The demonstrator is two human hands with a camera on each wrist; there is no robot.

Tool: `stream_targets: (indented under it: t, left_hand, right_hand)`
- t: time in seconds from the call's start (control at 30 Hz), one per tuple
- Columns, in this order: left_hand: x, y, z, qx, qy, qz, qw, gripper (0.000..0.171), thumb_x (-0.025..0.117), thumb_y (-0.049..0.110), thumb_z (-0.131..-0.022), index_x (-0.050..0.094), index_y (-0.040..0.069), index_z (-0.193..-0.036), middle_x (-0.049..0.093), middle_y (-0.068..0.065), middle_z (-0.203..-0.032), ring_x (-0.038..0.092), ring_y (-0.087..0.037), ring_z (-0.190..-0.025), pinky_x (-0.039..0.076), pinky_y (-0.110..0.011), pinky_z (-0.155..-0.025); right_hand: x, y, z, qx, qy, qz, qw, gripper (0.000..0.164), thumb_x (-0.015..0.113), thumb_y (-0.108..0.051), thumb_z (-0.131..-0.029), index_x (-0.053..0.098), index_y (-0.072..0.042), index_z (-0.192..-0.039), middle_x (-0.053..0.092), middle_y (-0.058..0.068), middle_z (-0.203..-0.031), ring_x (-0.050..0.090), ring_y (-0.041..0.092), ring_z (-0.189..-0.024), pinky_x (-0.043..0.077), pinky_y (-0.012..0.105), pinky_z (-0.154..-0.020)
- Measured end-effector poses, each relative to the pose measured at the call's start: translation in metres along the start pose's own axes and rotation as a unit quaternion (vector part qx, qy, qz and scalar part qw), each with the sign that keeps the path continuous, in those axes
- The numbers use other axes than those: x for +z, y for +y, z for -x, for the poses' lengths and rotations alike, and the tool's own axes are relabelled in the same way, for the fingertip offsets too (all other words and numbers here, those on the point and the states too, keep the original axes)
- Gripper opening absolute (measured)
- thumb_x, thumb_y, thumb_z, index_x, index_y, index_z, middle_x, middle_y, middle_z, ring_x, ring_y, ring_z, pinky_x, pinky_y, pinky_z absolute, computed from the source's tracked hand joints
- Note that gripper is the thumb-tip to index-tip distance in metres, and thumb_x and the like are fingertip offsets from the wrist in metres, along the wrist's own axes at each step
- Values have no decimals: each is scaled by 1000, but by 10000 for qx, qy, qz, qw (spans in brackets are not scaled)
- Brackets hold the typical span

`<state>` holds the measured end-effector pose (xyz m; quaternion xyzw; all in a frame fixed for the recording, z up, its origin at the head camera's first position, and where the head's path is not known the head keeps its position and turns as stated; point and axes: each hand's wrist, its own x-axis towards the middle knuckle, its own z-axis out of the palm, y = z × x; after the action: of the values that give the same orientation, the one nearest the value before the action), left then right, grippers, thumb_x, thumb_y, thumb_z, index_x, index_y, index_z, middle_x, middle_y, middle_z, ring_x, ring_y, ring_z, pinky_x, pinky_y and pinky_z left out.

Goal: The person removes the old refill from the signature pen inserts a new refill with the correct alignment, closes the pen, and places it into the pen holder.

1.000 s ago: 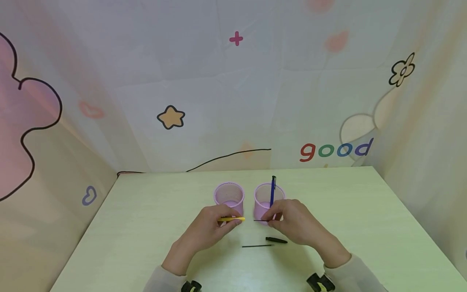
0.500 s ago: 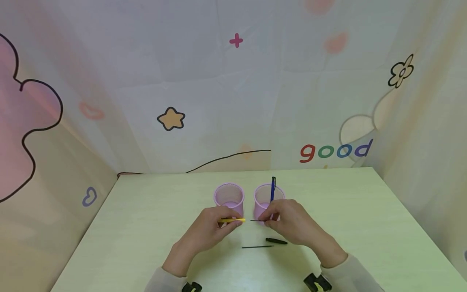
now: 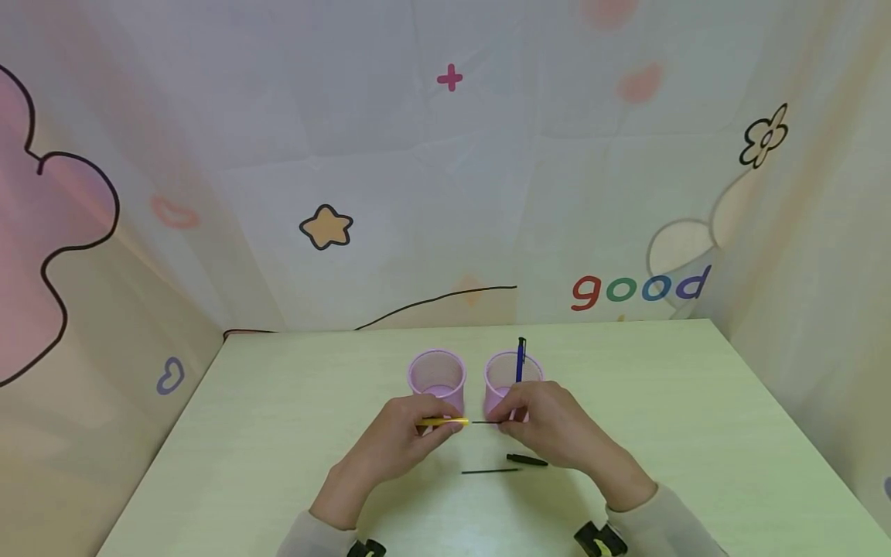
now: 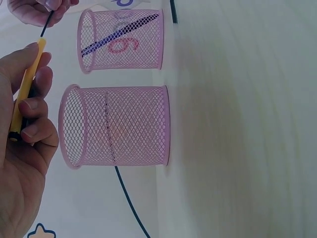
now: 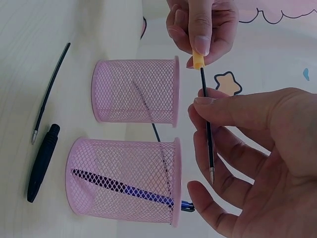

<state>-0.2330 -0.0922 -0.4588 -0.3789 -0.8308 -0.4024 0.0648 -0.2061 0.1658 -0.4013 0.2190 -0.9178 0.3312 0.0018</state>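
My left hand holds a yellow pen barrel level between thumb and fingers, its tip end pointing right. A thin black pen refill is pinched by thumb and forefinger of my right hand. The refill's plain end points at the mouth of the yellow barrel and lies in line with it, very close; whether it touches is hard to tell. Its metal tip points back toward my right palm. Both hands are above the table, in front of two pink mesh pen cups.
The left pen cup stands beside the right pen cup, which contains a blue pen. Nearer me on the table lie a second black refill and a black tapered pen part. A printed curtain hangs behind.
My right hand has moved slightly left, bringing the refill's end up to the yellow barrel. The left hand has stayed almost still.
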Motion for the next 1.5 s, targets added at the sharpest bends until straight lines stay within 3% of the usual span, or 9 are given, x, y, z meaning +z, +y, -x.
stream_targets:
  t: [0.17, 0.53, 0.83, 1.23, 1.5]
  left_hand:
    - [-1, 1, 0, -77, -11, 40, 10000, 10, 73, 25, -98, 78, 21, -105, 75, 13, -97, 62, -2, -83, 60, -35, -74]
    - [-1, 0, -1, 80, 2, 46, 10000, 12, 73, 26, -99, 78, 18, -107, 75, 12, -98, 61, -1, -82, 60, -31, -73]
    - [-1, -1, -1, 126, -49, -2, 9999, 11, 72, 25, -99, 78, 20, -107, 76, 10, -100, 62, -1, -83, 60, -31, -74]
    - [-1, 0, -3, 124, -99, -47, 9999, 11, 72, 25, -99, 78, 19, -107, 76, 9, -99, 62, -1, -83, 60, -31, -74]
    - [-1, 1, -3, -16, -153, -71, 9999, 10, 72, 25, -99, 78, 20, -106, 75, 11, -99, 63, -2, -84, 60, -30, -75]
  right_hand:
    - [1, 0, -2, -53, -44, -34, 10000, 16, 79, -6, -89, 83, -21, -93, 72, -12, -79, 56, 1, -71, 48, 21, -62]
    - [0, 1, -1, -119, -136, -59, 9998, 15, 76, -7, -91, 83, -19, -97, 76, -6, -88, 58, 0, -74, 50, 21, -66]
    - [-2, 3, 2, -558, -356, 53, 9978, 25, 69, 4, -93, 82, -11, -109, 66, -5, -89, 52, 2, -77, 46, 20, -68]
    - [-3, 4, 1, -494, -408, 144, 9978, 28, 71, 5, -92, 82, -12, -111, 60, -5, -87, 49, 6, -79, 44, 21, -68]
    - [-2, 5, 1, -570, -316, 350, 9973, 24, 72, 4, -90, 82, -8, -110, 72, 2, -95, 57, 4, -81, 48, 21, -70]
